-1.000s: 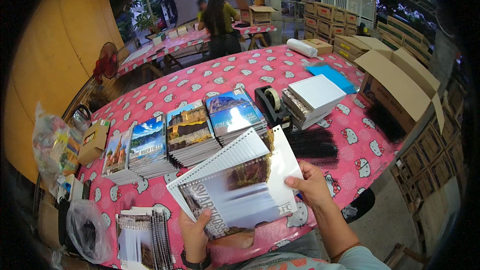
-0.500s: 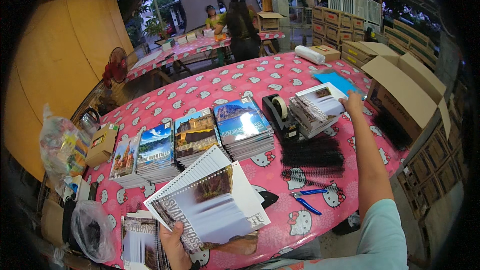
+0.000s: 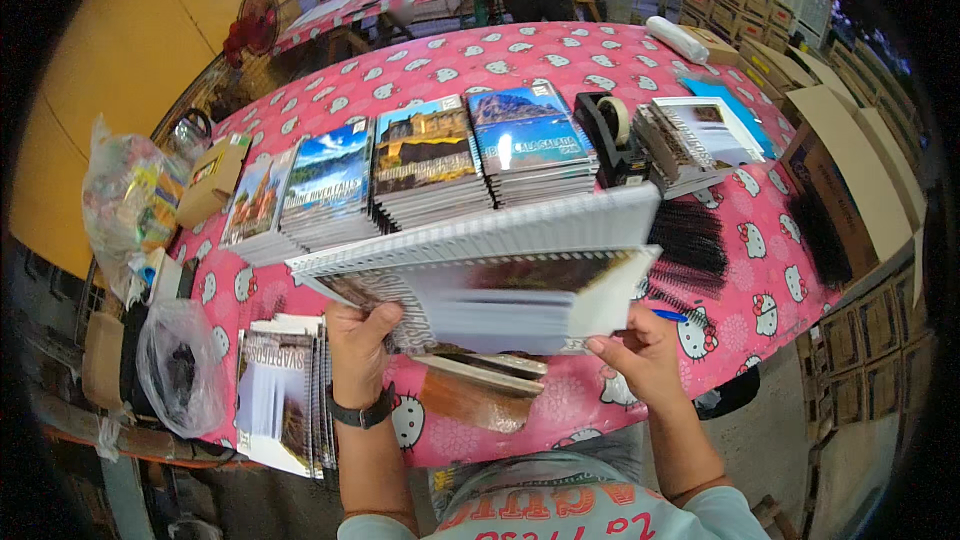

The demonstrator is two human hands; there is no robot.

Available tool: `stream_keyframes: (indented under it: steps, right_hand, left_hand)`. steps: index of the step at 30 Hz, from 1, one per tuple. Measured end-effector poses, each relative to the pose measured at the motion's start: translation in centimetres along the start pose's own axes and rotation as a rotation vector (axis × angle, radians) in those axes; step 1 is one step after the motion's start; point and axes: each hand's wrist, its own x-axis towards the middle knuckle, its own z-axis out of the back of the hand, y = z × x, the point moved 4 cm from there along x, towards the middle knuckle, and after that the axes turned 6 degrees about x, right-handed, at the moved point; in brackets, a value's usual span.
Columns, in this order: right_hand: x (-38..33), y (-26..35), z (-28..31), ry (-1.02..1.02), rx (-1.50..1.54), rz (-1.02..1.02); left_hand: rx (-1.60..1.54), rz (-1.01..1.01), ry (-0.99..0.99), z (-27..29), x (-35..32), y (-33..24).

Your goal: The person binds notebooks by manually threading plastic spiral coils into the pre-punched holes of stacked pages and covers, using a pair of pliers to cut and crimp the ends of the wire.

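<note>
Lying near-flat above near table edge, spiral-bound calendar [image 3: 480, 280] running long axis left-right, coil edge facing away toward photo stacks [image 3: 430, 175]. Left hand [image 3: 358, 350] gripping lower-left corner, thumb on top, fingers curled under. Right hand [image 3: 645, 355] pinching lower-right corner of loose sheets. Pink tablecloth [image 3: 560, 55] underneath. Open cardboard box [image 3: 850, 180] standing at right, contents hidden.

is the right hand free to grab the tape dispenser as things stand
Probably not right away: the right hand and left hand both hold the spiral-bound booklet, which sits between them and the tape dispenser.
</note>
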Motion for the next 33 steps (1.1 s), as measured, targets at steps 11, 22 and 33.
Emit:
stream_keyframes:
  steps: [11, 22, 33]
  right_hand:
    - [-3.2, 0.0, -2.5, 0.235, -0.719, 0.59]
    - [-3.1, -1.4, -4.6, 0.106, -0.518, 0.557]
    - [-2.7, -1.8, -3.2, 0.091, -0.474, 0.492]
  left_hand:
    - [-0.077, 0.044, 0.528, -0.3, 0.8, -1.2]
    - [-0.038, -0.124, 0.266, 4.7, -2.8, 2.0]
    - [0.086, 0.179, 0.01, 2.9, -3.6, 1.3]
